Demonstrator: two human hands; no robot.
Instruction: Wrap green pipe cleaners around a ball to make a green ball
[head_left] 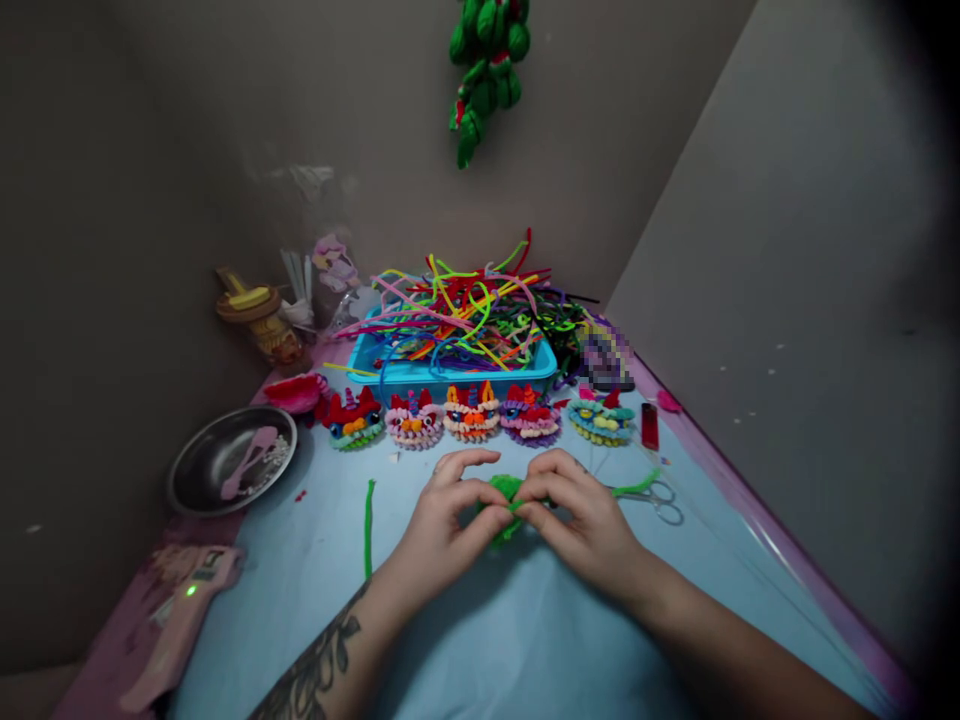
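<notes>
Between my two hands, above the blue table cover, is a small fuzzy green pipe-cleaner piece [507, 487]. My left hand [456, 512] pinches its left side with thumb and index finger. From the other side my right hand [576, 512] grips it, fingertips nearly meeting the left ones. The fingers hide much of its shape. A green pipe-cleaner strand [637, 485] pokes out past my right hand, over a pair of scissors [664, 503]. Another short green pipe cleaner [368, 530] lies left of my left wrist.
Several colourful pipe-cleaner creature heads [471, 412] stand in a row before a blue tray [450, 381] heaped with pipe cleaners. On the left are a metal bowl [196, 465] and a pink glue gun [184, 620]. A red lighter [649, 427] lies at right.
</notes>
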